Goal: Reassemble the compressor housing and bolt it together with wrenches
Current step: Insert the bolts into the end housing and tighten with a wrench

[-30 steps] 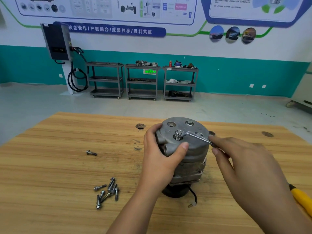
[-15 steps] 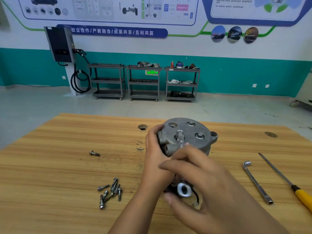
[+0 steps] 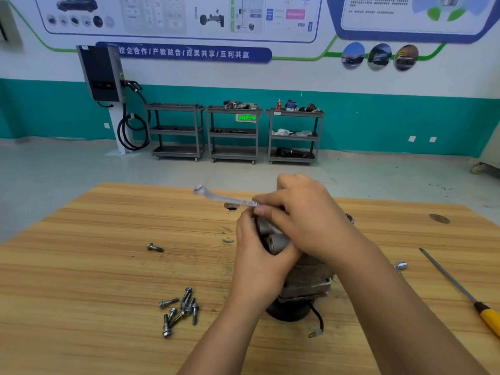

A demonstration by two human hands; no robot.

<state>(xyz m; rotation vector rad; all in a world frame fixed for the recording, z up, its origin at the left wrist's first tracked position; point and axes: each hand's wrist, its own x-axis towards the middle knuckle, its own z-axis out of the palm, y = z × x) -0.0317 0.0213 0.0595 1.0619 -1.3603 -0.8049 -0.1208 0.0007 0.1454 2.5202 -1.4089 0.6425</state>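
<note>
Gripping the compressor [image 3: 305,280] from its nine o'clock side, the left hand [image 3: 258,262] is curling fingers and thumb around the upper housing. The compressor is standing upright near the middle of the wooden table [image 3: 81,266]. The right hand [image 3: 308,220] is pinching a thin wrench [image 3: 224,198] above the compressor's top. The wrench is pointing out toward ten o'clock and is blurring, so its head is hard to make out. Both hands are covering the top face.

A blue banner [image 3: 184,53] on the far wall is reading 校企合作/产教融合/成果共享/互利共赢. A green exit sign [image 3: 246,117] is glowing behind the middle one of three grey carts [image 3: 234,133], and a black charger box [image 3: 101,73] is hanging on the wall toward eleven o'clock.

A heap of bolts [image 3: 181,309] is lying at the compressor's eight o'clock and a lone bolt [image 3: 154,247] at nine o'clock. A yellow-handled screwdriver [image 3: 460,288] is lying at three o'clock, with a small silver piece [image 3: 401,265] sitting between it and the compressor.
</note>
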